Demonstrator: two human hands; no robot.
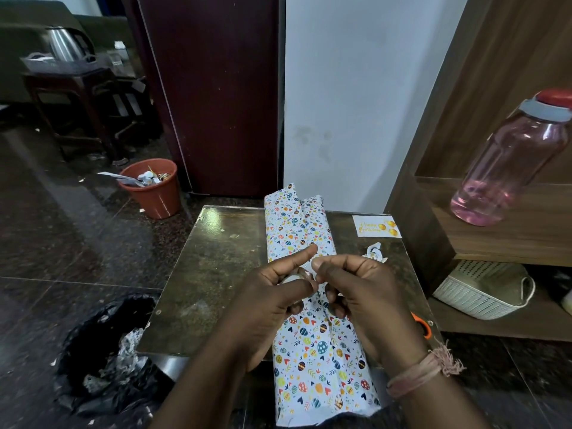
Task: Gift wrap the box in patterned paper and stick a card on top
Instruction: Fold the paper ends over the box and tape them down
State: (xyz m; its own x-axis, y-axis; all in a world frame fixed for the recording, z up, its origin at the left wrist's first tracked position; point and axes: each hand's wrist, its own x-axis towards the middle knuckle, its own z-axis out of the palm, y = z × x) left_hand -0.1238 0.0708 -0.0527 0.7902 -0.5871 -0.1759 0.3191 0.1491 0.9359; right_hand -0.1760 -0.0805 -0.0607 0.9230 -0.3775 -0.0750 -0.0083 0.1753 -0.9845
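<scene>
Curled hands (309, 292) grip round tape roll (295, 278) over glossy patterned paper (322, 351).

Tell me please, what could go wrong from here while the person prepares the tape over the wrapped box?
1. Both hands are busy with the tape roll, so nothing presses the patterned paper; its seam may spring open.
2. The near end of the wrapped box overhangs the table edge and could tip if bumped.
3. The card lies at the far corner, easily knocked off.

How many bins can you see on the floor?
2. An orange bin stands on the floor by the dark door, left of the table's far end. A bin with a black bag sits at the table's near left corner. Others may be out of view.
</scene>
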